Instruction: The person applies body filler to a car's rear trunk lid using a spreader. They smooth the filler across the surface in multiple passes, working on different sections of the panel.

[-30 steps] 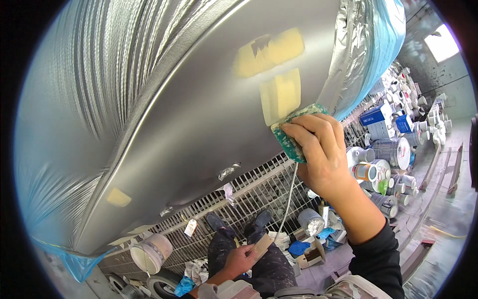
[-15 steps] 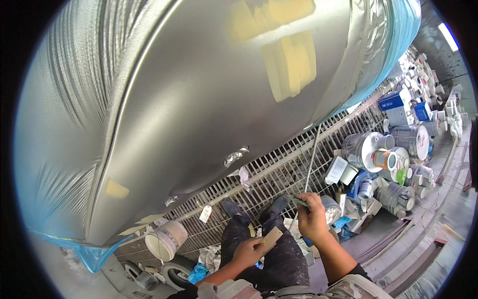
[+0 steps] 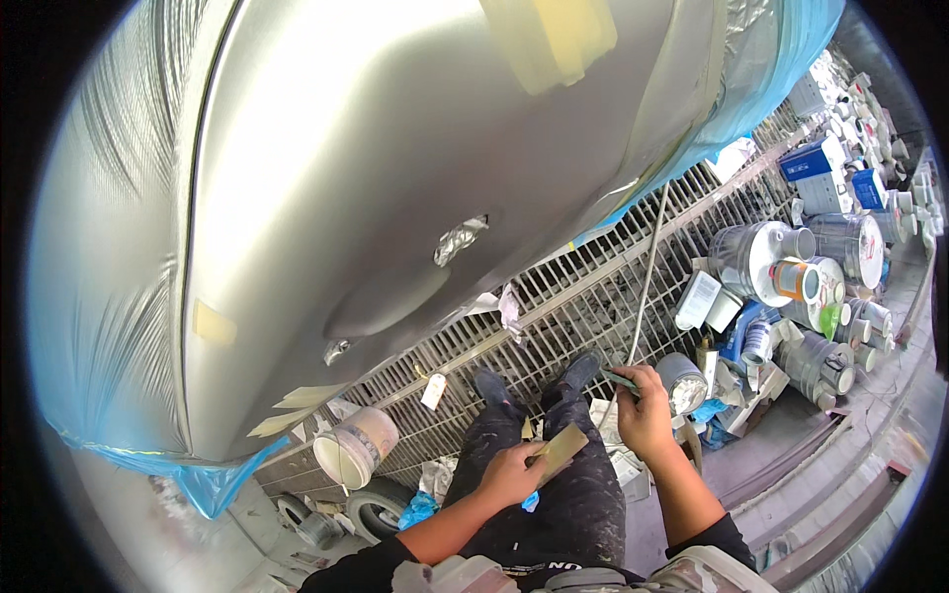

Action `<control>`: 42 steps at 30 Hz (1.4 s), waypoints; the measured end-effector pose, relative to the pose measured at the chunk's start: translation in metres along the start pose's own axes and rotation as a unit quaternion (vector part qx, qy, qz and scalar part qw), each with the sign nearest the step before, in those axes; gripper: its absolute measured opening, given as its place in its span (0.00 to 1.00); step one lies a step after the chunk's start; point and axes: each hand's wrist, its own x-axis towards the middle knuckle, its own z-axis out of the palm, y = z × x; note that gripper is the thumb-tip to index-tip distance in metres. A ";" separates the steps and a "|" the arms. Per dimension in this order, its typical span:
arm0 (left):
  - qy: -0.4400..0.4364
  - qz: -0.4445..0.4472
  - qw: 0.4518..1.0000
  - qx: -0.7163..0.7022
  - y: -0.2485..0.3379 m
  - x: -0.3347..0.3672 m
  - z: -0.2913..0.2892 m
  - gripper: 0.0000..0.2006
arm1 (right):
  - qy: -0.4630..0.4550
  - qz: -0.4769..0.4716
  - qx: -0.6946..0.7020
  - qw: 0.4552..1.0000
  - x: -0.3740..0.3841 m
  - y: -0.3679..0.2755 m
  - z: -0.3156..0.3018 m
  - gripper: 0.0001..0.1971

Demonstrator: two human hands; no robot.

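In front of me curves a silver-grey vehicle body panel [image 3: 395, 148] with yellowish patches [image 3: 559, 40] near the top. Crumpled foil-like pieces [image 3: 461, 240] cover two spots low on it. My left hand [image 3: 512, 472], low in front of my legs, pinches one edge of a thin tan rectangular piece [image 3: 564, 450]; its material is unclear. To the right, my right hand [image 3: 645, 413] is closed on a small flat grey-green piece [image 3: 621, 381], mostly hidden by the fingers. Both hands are well away from the panel.
Pleated silvery film and blue plastic sheeting [image 3: 148, 457] surround the panel. A floor grating [image 3: 554, 321] runs beneath it, with a thin pale hose [image 3: 649, 267] across. A white bucket [image 3: 358, 445] and tyre [image 3: 376, 506] stand left; cans [image 3: 751, 259] and boxes [image 3: 819, 176] crowd the right.
My view has shifted, so the panel's lower part shows larger and the upper yellowish patch is cut off. Both hands keep hold of their pieces and appear slightly further right in the picture.
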 end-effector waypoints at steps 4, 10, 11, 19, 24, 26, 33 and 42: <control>-0.044 -0.054 0.998 0.003 -0.007 -0.003 -0.001 0.19 | 0.009 0.028 -0.011 1.000 -0.021 0.010 0.007 0.12; -0.029 -0.017 0.999 -0.030 -0.036 -0.015 -0.008 0.20 | 0.005 0.040 -0.016 0.999 -0.051 0.010 0.032 0.12; -0.024 -0.020 0.998 -0.049 -0.045 -0.020 -0.009 0.20 | 0.004 0.030 -0.021 0.999 -0.056 0.007 0.038 0.12; -0.028 -0.020 0.937 -0.348 -0.103 -0.066 -0.041 0.10 | -0.010 0.031 0.023 0.999 -0.097 -0.048 0.080 0.12; 0.001 0.081 0.902 -0.423 -0.072 -0.114 -0.096 0.12 | -0.019 0.126 0.308 0.943 -0.132 -0.145 0.067 0.13; 0.012 0.140 0.899 -0.416 -0.046 -0.141 -0.123 0.12 | -0.002 0.137 0.445 0.885 -0.153 -0.196 0.054 0.12; 0.013 0.330 0.858 -0.393 0.032 -0.260 -0.198 0.11 | -0.035 -0.092 0.605 0.790 -0.266 -0.348 0.008 0.15; -0.052 0.433 0.811 -0.391 0.058 -0.361 -0.226 0.12 | 0.058 -0.197 0.374 0.904 -0.378 -0.393 0.018 0.13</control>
